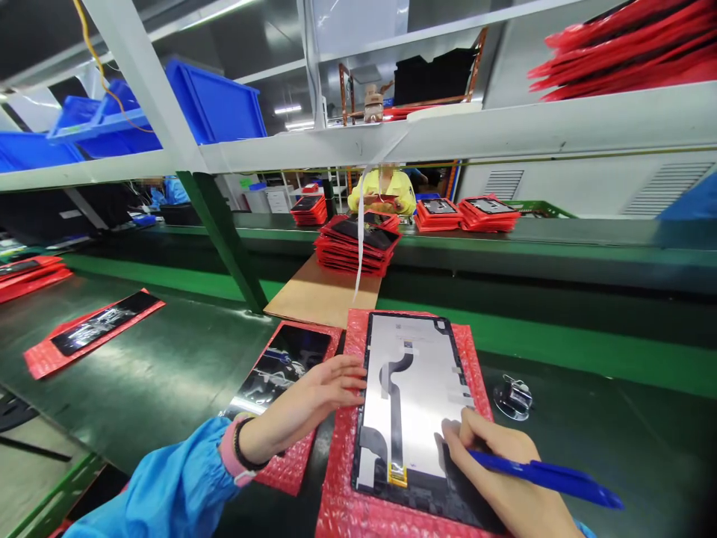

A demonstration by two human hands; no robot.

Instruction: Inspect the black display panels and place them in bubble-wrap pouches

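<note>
A display panel (411, 388) lies face down on a red bubble-wrap sheet (467, 359) right in front of me, its silver back and black flex cable showing. My left hand (319, 396) rests on the panel's left edge, fingers spread. My right hand (504, 471) holds a blue pen (549, 477) and presses its tip end against the panel's lower right part. A second panel (283, 366), glossy black side up, lies on another red sheet just left of my left hand.
A small clear suction holder (512, 397) sits right of the panel. Another panel on red wrap (95, 329) lies at the left on the green belt. Stacks of red-wrapped panels (355, 246) and a cardboard sheet (325, 295) stand behind. A person in yellow (384, 190) works opposite.
</note>
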